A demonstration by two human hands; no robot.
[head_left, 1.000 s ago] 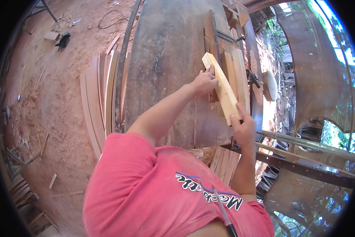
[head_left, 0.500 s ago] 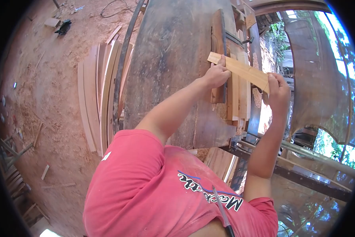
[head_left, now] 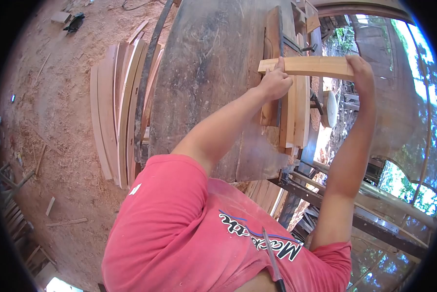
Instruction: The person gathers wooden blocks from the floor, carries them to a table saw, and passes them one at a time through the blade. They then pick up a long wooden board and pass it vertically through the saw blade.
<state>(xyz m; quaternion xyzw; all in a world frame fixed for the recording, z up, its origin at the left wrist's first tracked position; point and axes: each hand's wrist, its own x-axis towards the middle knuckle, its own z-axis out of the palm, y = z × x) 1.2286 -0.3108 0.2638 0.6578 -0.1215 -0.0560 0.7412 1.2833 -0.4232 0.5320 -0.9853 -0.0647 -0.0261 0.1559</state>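
A short, pale, slightly curved wooden board (head_left: 317,65) lies nearly level across the right part of the view, held at both ends. My left hand (head_left: 276,83) is closed on its left end, one finger laid over the upper face. At the far end, my right hand (head_left: 362,74) grips the board with the fingers over its edge. The board's left end overlaps a dark-edged upright wooden piece (head_left: 274,36) on the worn workbench (head_left: 209,63). Below the board, several pale wood strips (head_left: 289,117) lie lengthwise along the bench's right side.
Several long curved planks (head_left: 104,112) stand along the bench's left side. Sawdust and scraps cover the floor (head_left: 58,121). Dark metal rails (head_left: 345,209) run at the lower right, near my right arm. A metal clamp-like part (head_left: 308,48) sits beyond the board.
My right hand has moved up and to the right, swinging the board from a slant to nearly level. My left hand stays at its left end, shifted slightly right.
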